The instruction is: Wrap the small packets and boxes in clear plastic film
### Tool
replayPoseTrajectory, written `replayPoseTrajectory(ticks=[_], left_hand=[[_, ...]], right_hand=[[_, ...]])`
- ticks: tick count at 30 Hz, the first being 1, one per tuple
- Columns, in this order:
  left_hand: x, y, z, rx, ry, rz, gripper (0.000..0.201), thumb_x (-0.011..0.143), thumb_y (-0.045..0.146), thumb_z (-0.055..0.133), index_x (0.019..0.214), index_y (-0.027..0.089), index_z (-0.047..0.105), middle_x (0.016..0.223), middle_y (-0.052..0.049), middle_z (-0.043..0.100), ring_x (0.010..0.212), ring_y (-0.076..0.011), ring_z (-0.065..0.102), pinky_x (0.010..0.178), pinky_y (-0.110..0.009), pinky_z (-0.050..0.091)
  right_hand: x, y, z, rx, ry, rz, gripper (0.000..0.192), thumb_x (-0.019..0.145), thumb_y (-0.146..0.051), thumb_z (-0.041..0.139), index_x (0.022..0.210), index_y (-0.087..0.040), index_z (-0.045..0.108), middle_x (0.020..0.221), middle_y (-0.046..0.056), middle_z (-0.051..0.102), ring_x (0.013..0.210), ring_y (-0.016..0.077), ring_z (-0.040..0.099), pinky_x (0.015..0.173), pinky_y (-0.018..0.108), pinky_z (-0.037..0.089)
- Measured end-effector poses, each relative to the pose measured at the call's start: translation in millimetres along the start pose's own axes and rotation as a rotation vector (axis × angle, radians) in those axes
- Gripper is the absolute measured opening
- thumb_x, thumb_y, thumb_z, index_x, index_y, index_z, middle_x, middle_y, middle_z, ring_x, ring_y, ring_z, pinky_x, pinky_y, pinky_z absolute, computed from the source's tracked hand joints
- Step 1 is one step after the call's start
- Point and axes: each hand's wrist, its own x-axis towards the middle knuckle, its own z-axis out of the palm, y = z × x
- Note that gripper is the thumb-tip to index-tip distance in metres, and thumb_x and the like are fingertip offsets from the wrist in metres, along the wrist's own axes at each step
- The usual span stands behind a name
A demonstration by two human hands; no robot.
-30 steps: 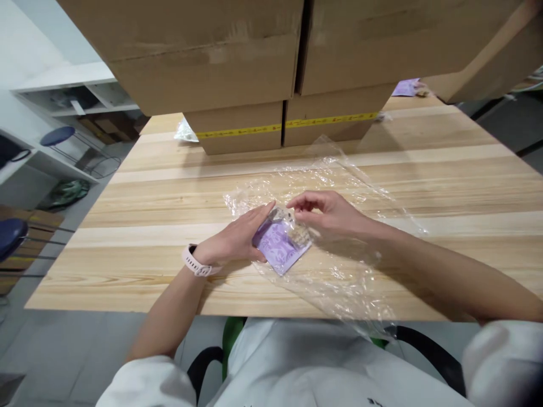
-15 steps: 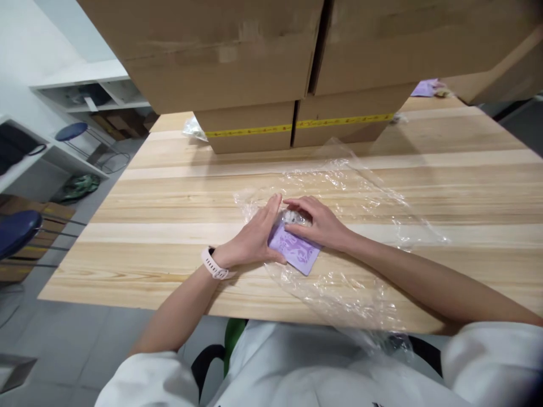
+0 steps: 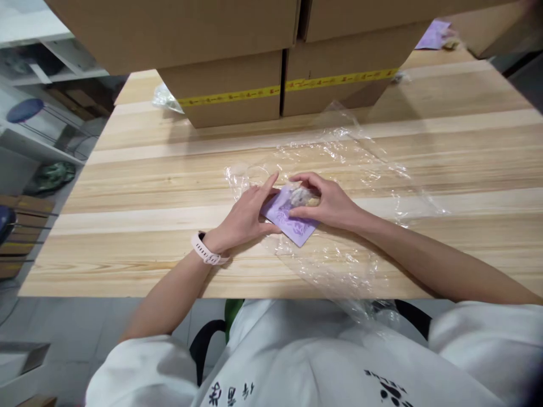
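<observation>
- The purple packet (image 3: pixel 285 217) lies flat on the clear plastic sheet (image 3: pixel 339 169), near the front edge of the table (image 3: pixel 127 237), about midway along it.
- A second ago the packet was tilted up between the fingers; now it is pressed down against the sheet, so the handling has gone from lifting to flattening.
- The left hand (image 3: pixel 244 217) lies open along the packet's left edge, index finger stretched forward and thumb resting on the near corner; it steadies rather than grips.
- The right hand (image 3: pixel 328 203) has come down over the packet's far end, fingers curled and pinching the small crumpled, pale bit there.
- The plastic sheet spreads toward the right and over the table's front edge.
- Cardboard boxes (image 3: pixel 254 90) stand along the far side, a strip of yellow tape (image 3: pixel 271 90) across them.
</observation>
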Motion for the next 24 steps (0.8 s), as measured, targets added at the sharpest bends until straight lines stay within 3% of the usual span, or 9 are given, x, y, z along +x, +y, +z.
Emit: replayPoseTrajectory(ticks=[3,6,10,15,17,20,22,24], left_hand=[[0.5,2.4,-4.3,0.061,-0.019,-0.021,0.106,0.080,0.040,0.085,0.166,0.027,0.024,0.142,-0.014,0.064,0.120,-0.0317,0.056,0.103,-0.048,0.044],[0.9,8.7,-9.1,0.149,-0.021,-0.088,0.084,0.085,0.032,0.078,0.158,0.022,0.039,0.136,-0.012,0.066,0.117,-0.0312,0.055,0.102,-0.047,0.044],[1.9,15.1,-15.7,0.254,-0.016,-0.132,0.048,0.087,0.023,0.067,0.135,0.019,0.060,0.121,-0.010,0.068,0.112,-0.0297,0.056,0.099,-0.045,0.044],[-3.4,4.9,-41.8,0.432,-0.112,-0.238,0.034,0.082,0.010,0.060,0.112,0.023,0.069,0.114,-0.008,0.070,0.110,-0.0305,0.059,0.099,-0.049,0.042],[-11.8,-1.8,-56.7,0.542,-0.032,-0.347,0.030,0.084,0.010,0.059,0.109,0.023,0.070,0.116,-0.011,0.070,0.115,-0.0348,0.059,0.100,-0.056,0.041],[-28.5,-1.4,-71.6,0.643,0.286,-0.485,0.032,0.088,0.009,0.057,0.113,0.023,0.069,0.125,-0.015,0.066,0.126,-0.0398,0.053,0.102,-0.063,0.040],[-35.7,8.9,-70.8,0.606,0.490,-0.439,0.031,0.090,0.009,0.056,0.113,0.024,0.068,0.125,-0.014,0.067,0.126,-0.0369,0.054,0.103,-0.062,0.042],[-34.6,23.4,-60.4,0.449,0.494,-0.298,0.024,0.093,0.013,0.058,0.111,0.025,0.068,0.119,-0.011,0.070,0.117,-0.0309,0.060,0.100,-0.056,0.048]], right_hand=[[-1.2,4.5,-4.8,0.289,0.065,0.201,0.042,0.070,-0.050,0.088,0.094,-0.020,0.073,0.089,0.005,0.071,0.075,0.0186,0.064,0.065,0.033,0.055],[-6.3,8.0,-10.9,0.464,0.090,0.302,0.041,0.068,-0.054,0.089,0.083,-0.020,0.072,0.083,0.003,0.070,0.070,0.0158,0.064,0.060,0.030,0.054],[-22.0,7.6,-18.3,0.408,0.044,0.344,0.043,0.068,-0.057,0.089,0.083,-0.020,0.073,0.081,0.003,0.070,0.068,0.0152,0.063,0.060,0.031,0.053],[-35.7,6.9,-19.3,0.233,0.036,0.280,0.044,0.074,-0.059,0.084,0.082,-0.018,0.071,0.079,0.003,0.067,0.069,0.0150,0.058,0.062,0.031,0.047],[-35.4,7.4,-18.2,0.183,0.051,0.249,0.043,0.075,-0.059,0.082,0.080,-0.018,0.070,0.076,0.002,0.064,0.068,0.0141,0.054,0.061,0.030,0.043],[-32.8,7.3,-16.5,0.151,0.078,0.242,0.046,0.075,-0.061,0.081,0.078,-0.018,0.068,0.073,0.001,0.061,0.066,0.0134,0.050,0.059,0.029,0.037],[-31.8,7.0,-15.3,0.159,0.079,0.241,0.047,0.074,-0.062,0.081,0.077,-0.018,0.067,0.074,0.002,0.061,0.067,0.0140,0.051,0.059,0.029,0.037],[-31.9,7.2,-13.7,0.165,0.072,0.230,0.046,0.075,-0.062,0.081,0.078,-0.018,0.068,0.076,0.002,0.064,0.069,0.0151,0.053,0.060,0.029,0.038]])
